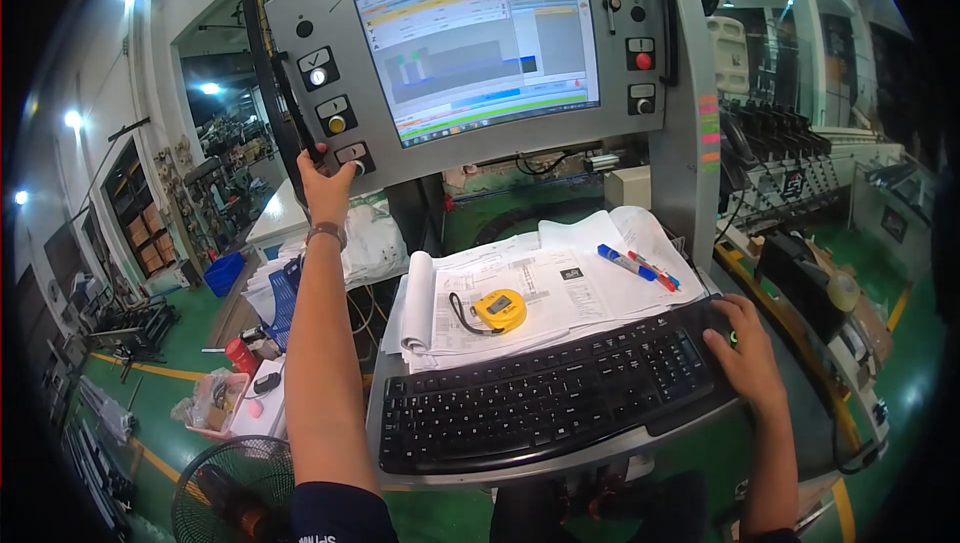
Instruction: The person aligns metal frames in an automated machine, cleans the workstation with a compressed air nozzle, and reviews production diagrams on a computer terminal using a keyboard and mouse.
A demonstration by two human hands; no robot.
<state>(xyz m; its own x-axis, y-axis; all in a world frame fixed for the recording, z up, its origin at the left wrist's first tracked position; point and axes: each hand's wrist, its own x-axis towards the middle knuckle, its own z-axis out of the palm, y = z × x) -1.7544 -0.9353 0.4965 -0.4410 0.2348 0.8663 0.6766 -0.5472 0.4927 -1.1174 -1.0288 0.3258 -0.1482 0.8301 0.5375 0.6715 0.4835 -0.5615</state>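
My left hand [328, 183] is at the lower left corner of the grey control panel [420, 158], its fingers curled round the black side handle [290, 103] and its thumb by the lowest button. At the right end of the black keyboard [550, 393], my right hand [742, 348] rests closed over a dark mouse [733, 337], mostly covered by the fingers. Behind the keyboard lie printed drawings [560, 288], with a yellow tape measure [500, 311], a blue marker [626, 261] and a red pen [655, 273] on top. The screen [480, 43] is lit.
A black fan [235, 493] stands at the lower left, near a pink basket [215, 403] and a red can [240, 355]. A blue bin [225, 275] sits on the green floor further back. Machinery with black parts [780, 143] stands at the right.
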